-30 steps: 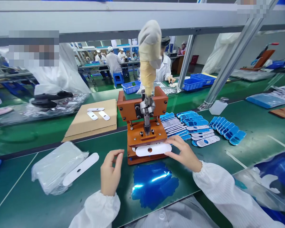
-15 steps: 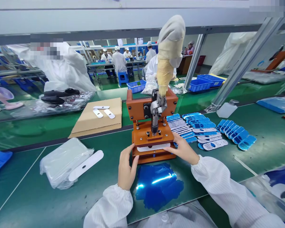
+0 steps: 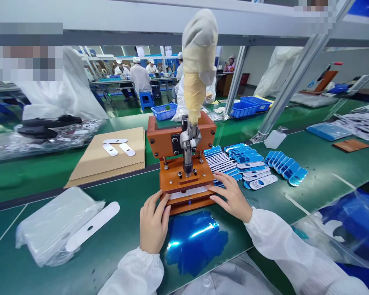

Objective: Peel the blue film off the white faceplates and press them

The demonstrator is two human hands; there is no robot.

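In front of me stands an orange hand press (image 3: 186, 164) with a cloth-wrapped lever (image 3: 199, 49). A white oblong panel (image 3: 189, 192) lies in the gap between its upper and lower plates. At the press's left side is my left hand (image 3: 154, 223), fingertips at the panel's left end and thumb apart. My right hand (image 3: 233, 196) is at the other side, fingers spread, its fingertips by the panel's right end. Neither hand is closed round anything. A shiny blue film sheet (image 3: 197, 241) lies on the table just before the press.
Left are a plastic-wrapped stack (image 3: 58, 221), a loose white panel (image 3: 94, 227) and cardboard (image 3: 132, 135) bearing 3 white pieces. Right of the press lie rows of blue-filmed panels (image 3: 244, 153) and a small white bottle (image 3: 276, 138). A metal post (image 3: 290, 90) slants beyond. Co-workers sit behind.
My view has turned to the right, so everything sits further left. My right hand's fingers have spread and come off the panel; my left hand stays by its left end.
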